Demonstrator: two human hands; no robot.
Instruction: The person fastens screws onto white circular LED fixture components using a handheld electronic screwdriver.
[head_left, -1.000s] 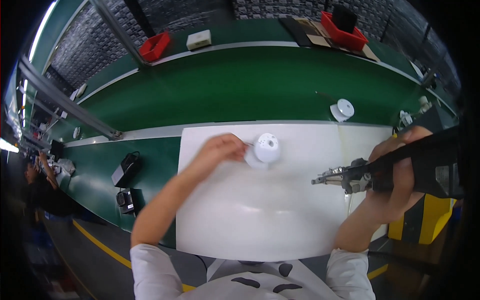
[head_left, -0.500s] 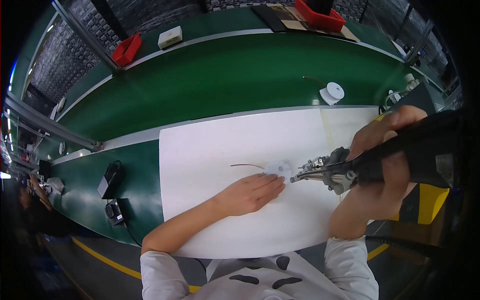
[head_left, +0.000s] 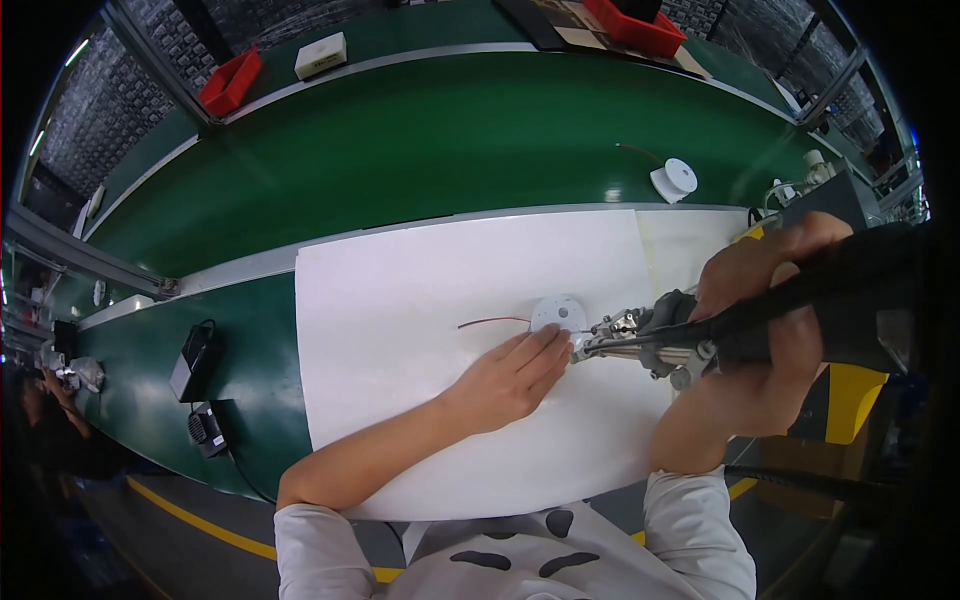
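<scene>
On the white sheet (head_left: pixel 400 300) lies a white round plastic part (head_left: pixel 556 307) with a thin red wire (head_left: pixel 490 321) running out to its left. My left hand (head_left: pixel 510 380) holds the part down, fingers together over its near side. My right hand (head_left: pixel 770 345) is wrapped round the black body of a power screwdriver (head_left: pixel 850 305) coming in from the right. The tool's metal front end (head_left: pixel 620 337) reaches the part's right side, beside my left fingertips. Whether its tip touches a screw is too small to tell.
A second white round part (head_left: pixel 674 180) with a wire stands on the green bench (head_left: pixel 450 150) beyond the sheet. Black devices (head_left: pixel 200 375) with a cable lie at left. Red bins (head_left: pixel 230 82) and a pale box (head_left: pixel 321 56) sit on the back shelf. Another person (head_left: pixel 60 410) works far left.
The screwdriver's front end has come up against the part, closing the small gap to it. My left fingers have shifted slightly on the part. The whole view has turned a little.
</scene>
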